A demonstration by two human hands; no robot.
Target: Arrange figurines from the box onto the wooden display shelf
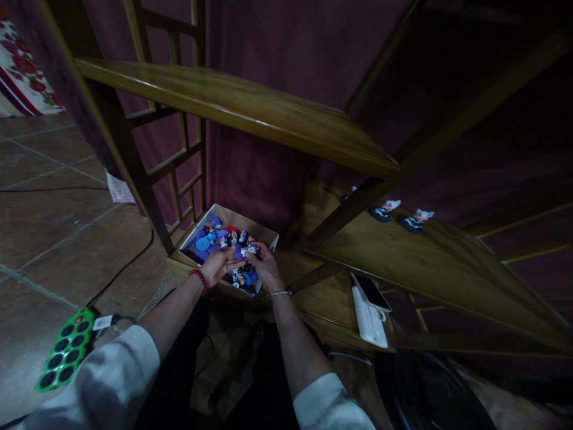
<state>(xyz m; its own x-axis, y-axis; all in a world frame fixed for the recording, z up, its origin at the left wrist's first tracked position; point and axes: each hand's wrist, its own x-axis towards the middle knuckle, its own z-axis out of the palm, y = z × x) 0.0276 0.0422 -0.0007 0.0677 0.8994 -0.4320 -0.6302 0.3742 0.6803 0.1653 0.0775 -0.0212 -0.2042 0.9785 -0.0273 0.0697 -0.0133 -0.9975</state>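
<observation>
A shallow white box (272, 239) on the lower wooden shelf holds several small figurines, mostly blue and purple, with some red. Over the box, my right hand (267, 269) has its fingers closed around a small white and purple figurine (250, 250). My left hand (220, 264) is beside it, palm turned up and fingers stretched towards the figurine; nothing can be seen gripped in it. To the right, on a higher shelf board, stand two small figurines (385, 210) with white and pink tops and dark bases, and a third is partly hidden behind a wooden post.
A wooden shelf board (233, 107) crosses above the box. A white power bank or case (369, 316) and a dark phone (372, 291) lie at the lower right. On the floor at left is a green power strip (65, 352) with cables.
</observation>
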